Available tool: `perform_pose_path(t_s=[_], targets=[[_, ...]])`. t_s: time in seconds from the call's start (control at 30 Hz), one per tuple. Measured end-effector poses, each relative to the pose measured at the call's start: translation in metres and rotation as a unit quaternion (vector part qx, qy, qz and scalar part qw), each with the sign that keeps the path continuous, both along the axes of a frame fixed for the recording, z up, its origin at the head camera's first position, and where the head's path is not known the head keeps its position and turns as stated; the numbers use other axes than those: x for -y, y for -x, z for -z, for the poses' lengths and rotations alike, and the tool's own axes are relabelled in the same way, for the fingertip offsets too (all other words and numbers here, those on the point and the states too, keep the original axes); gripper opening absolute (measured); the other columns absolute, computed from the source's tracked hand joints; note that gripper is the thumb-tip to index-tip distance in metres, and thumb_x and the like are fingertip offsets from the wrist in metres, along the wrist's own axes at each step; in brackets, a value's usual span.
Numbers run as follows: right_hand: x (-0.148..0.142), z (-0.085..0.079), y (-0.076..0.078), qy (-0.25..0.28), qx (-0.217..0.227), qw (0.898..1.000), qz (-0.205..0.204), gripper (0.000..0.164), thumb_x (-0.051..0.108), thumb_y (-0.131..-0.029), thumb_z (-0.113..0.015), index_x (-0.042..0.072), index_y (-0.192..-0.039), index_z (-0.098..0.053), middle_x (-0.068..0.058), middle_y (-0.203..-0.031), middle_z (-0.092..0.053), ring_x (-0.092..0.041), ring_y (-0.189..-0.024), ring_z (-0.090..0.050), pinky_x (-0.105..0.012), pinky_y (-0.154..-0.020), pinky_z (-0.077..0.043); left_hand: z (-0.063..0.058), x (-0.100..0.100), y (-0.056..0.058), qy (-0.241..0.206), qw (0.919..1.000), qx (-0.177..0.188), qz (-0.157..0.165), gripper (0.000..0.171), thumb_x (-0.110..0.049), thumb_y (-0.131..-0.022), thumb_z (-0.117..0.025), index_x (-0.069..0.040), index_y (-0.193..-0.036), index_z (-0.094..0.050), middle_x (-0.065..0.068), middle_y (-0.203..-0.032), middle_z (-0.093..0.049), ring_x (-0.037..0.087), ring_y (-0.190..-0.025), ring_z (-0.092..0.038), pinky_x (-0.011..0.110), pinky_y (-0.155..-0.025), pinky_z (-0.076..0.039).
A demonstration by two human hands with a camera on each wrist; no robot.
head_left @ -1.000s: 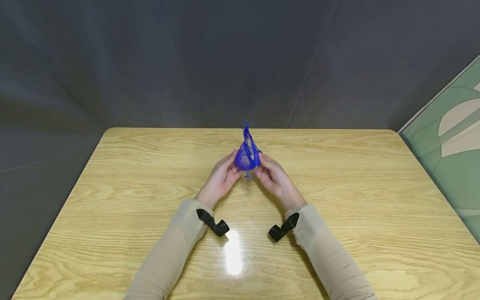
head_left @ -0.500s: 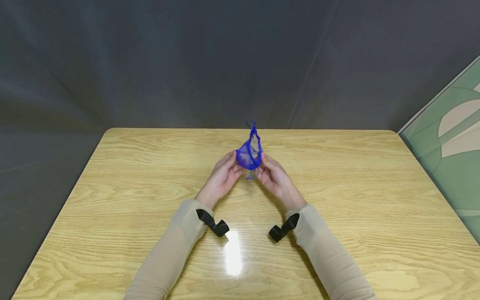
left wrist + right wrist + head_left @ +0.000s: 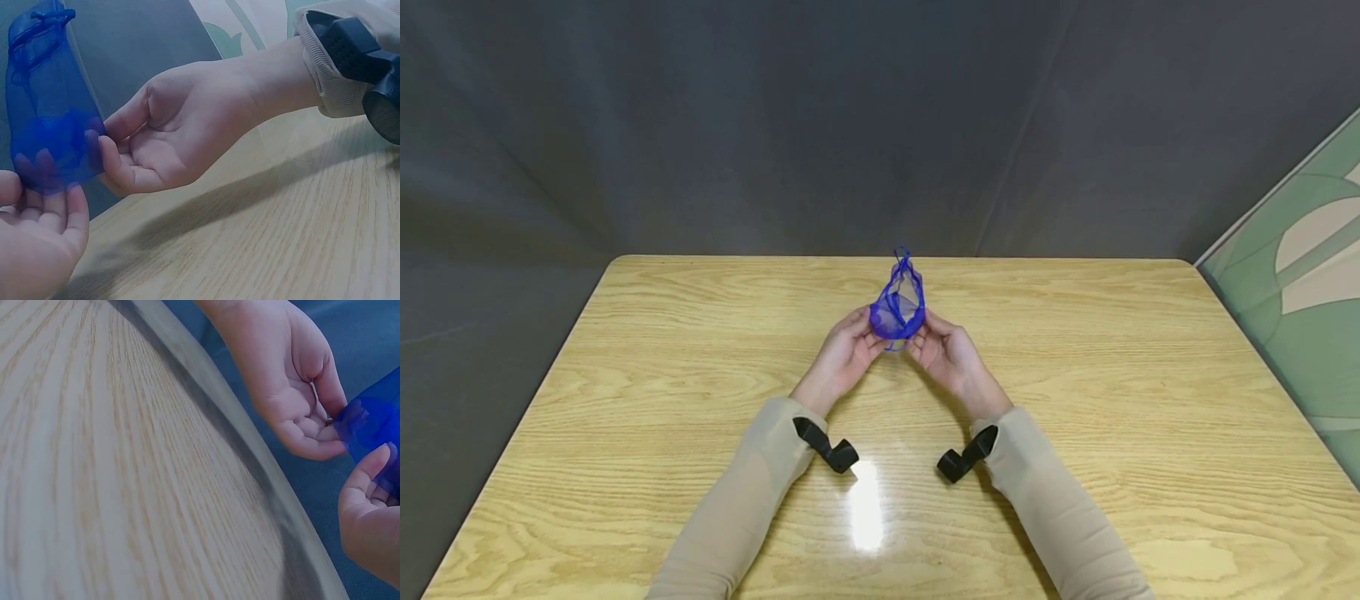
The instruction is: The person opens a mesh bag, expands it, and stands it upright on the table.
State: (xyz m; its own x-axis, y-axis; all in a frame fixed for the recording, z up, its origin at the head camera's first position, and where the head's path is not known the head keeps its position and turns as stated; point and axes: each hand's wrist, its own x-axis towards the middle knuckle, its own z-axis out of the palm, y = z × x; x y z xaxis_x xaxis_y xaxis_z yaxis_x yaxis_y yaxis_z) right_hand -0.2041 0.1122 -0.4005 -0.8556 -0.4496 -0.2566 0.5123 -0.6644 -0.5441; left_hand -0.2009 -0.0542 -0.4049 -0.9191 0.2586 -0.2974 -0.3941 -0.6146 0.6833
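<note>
A sheer blue drawstring pouch [image 3: 891, 315] is held up over the middle of the table's far half. My left hand [image 3: 842, 354] pinches one lower corner of it, and my right hand [image 3: 950, 354] pinches the opposite one. In the left wrist view the pouch [image 3: 56, 94] stands with its gathered, corded end uppermost, and fingertips show through the thin cloth. Folded blue material lies bunched toward its base. The right wrist view has only part of the pouch [image 3: 369, 428], between the left hand [image 3: 281, 381] and the right hand [image 3: 375, 534].
The light wood-grain table [image 3: 662, 375] reaches to a dark grey curtain [image 3: 850, 125] behind it. A green and cream patterned panel [image 3: 1307, 292] stands at the right. Black camera mounts [image 3: 826, 446] sit on both beige sleeve cuffs.
The pouch's upper end has swung slightly right, and its body looks spread wider between the fingers. Both hands keep nearly the same place and hold on the corners.
</note>
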Motion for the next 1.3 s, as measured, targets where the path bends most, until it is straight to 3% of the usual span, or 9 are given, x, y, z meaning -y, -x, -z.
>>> perform_pose_path(t_s=[0.3,0.83,1.3], targets=[[-0.0016,0.0005,0.0021,0.012,0.004,1.0,-0.017,0.038,0.019,-0.106,-0.022,0.008,-0.091,-0.055,-0.002,-0.08,-0.063,-0.01,-0.073,-0.059,-0.019,-0.07,-0.05,0.0018,0.0023,0.0027,-0.016,0.9993,0.032,0.01,0.024,-0.018,-0.104,-0.034,-0.015,-0.089,-0.052,-0.005,-0.078,-0.063,0.007,-0.074,-0.06,0.021,-0.078,-0.049],[-0.0042,0.0049,0.0035,-0.047,0.024,0.998,-0.029,0.037,0.018,-0.106,-0.026,0.009,-0.088,-0.057,-0.001,-0.078,-0.065,-0.009,-0.069,-0.059,-0.016,-0.066,-0.05,0.0066,0.0023,0.0022,0.029,0.9985,0.042,0.022,0.016,-0.018,-0.103,-0.038,-0.014,-0.098,-0.053,-0.006,-0.083,-0.065,0.006,-0.078,-0.062,0.02,-0.078,-0.052],[-0.0059,0.0035,0.0034,-0.07,0.052,0.996,-0.033,0.029,0.023,-0.106,-0.028,0.012,-0.093,-0.052,0.0,-0.08,-0.061,-0.009,-0.071,-0.057,-0.018,-0.069,-0.049,0.0077,0.0038,0.0024,0.031,0.9981,0.05,0.02,0.019,-0.017,-0.102,-0.039,-0.013,-0.09,-0.054,-0.005,-0.079,-0.061,0.006,-0.075,-0.058,0.019,-0.075,-0.052]])
